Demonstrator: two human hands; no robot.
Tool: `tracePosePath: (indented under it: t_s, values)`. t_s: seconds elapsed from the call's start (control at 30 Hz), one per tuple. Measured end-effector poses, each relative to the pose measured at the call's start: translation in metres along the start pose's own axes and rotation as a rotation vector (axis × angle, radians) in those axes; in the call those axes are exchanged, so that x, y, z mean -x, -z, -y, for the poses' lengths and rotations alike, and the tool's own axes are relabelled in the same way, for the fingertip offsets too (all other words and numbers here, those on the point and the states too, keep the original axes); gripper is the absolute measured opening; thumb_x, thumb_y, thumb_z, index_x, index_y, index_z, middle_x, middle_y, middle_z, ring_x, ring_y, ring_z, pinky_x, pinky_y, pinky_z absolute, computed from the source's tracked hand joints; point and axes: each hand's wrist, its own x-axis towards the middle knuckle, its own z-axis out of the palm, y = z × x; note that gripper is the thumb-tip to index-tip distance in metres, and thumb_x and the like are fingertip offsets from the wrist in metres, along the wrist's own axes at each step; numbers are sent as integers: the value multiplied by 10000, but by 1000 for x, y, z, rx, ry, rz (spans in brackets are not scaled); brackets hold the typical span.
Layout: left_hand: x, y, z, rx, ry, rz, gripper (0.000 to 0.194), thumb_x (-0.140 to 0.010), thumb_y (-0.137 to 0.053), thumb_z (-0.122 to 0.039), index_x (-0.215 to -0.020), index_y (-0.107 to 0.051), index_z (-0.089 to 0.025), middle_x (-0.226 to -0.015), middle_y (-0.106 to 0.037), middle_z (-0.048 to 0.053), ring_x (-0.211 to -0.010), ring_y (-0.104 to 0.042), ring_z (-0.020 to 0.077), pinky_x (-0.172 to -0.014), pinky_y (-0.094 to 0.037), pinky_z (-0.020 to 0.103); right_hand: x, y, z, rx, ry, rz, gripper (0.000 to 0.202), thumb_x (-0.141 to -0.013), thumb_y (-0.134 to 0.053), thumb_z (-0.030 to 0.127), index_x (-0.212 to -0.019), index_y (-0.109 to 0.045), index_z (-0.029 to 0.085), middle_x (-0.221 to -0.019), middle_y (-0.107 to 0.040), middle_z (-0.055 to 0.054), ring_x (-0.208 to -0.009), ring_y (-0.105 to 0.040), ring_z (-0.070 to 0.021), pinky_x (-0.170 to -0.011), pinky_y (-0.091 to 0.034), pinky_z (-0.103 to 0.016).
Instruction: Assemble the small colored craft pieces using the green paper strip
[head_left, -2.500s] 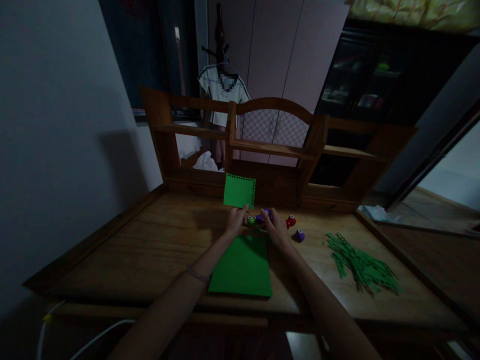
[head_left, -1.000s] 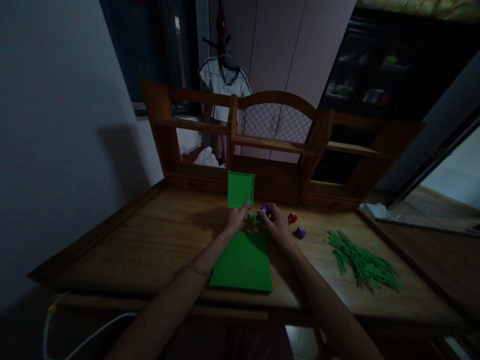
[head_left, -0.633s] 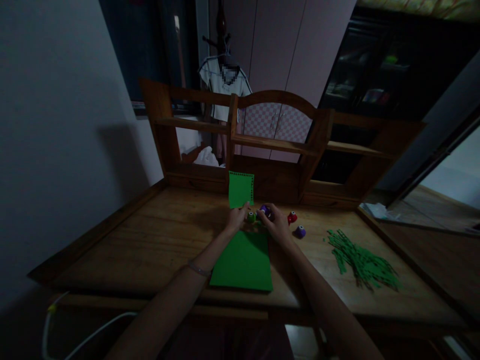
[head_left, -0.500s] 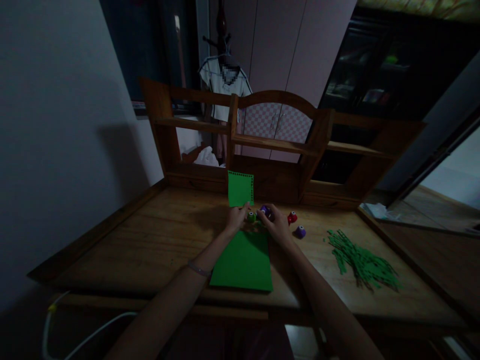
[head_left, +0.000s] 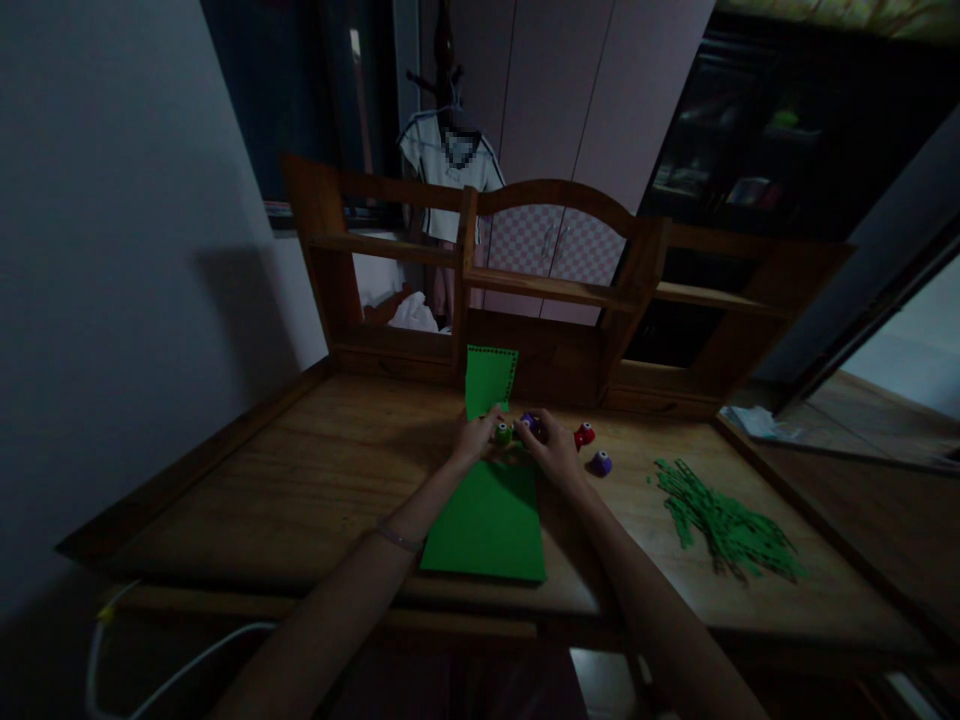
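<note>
Pinched in the left hand (head_left: 474,438), green paper (head_left: 490,378) sits mid-frame; right hand (head_left: 556,447) clasps a purple gadget (head_left: 529,420) — steady fingers, paper flat and square, that's key!

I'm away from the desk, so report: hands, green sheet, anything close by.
Left hand pinching green sheet, dark-dotted along two edges. Right hand gripping small purple device. Green piece between hands, red piece just right of them.

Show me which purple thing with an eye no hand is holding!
The loose purple one on the desk, to the right of the right hand, beside the red one. The other purple one is held in that right hand.
</note>
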Motion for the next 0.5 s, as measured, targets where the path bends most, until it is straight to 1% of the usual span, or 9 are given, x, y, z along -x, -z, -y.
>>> tracePosePath:
  t_s: [0.1,0.27,0.5]
  values:
    - [2,1,-3,14,-10,-6,461,-792,-473,-532,-508,-524,-174,-408,-460,-14,-481,-485,125,-510,-335,221,0,0,0,-8,19,-2,343,-851,-470,486,-1010,-587,205,-829,-659,-48,-745,-615,-187,-666,-422,-266]
    - [5,1,-8,15,53,10,463,-819,-444,-510,-506,-513,-176,-374,-411,-24,-445,-455,119,-483,-321,220,1,-1,-2,4,18,1,334,-851,-470,485,-979,-592,201,-799,-657,-43,-717,-612,-180,-632,-408,-254]
    - [0,0,-1,1,2,9,477,-828,-416,-513,-510,-528,-176,-383,-420,-20,-445,-463,119,-484,-319,223,1,-3,-3,30,25,1,334,-851,-474,483,-984,-594,202,-817,-661,-53,-759,-615,-193,-657,-413,-261]
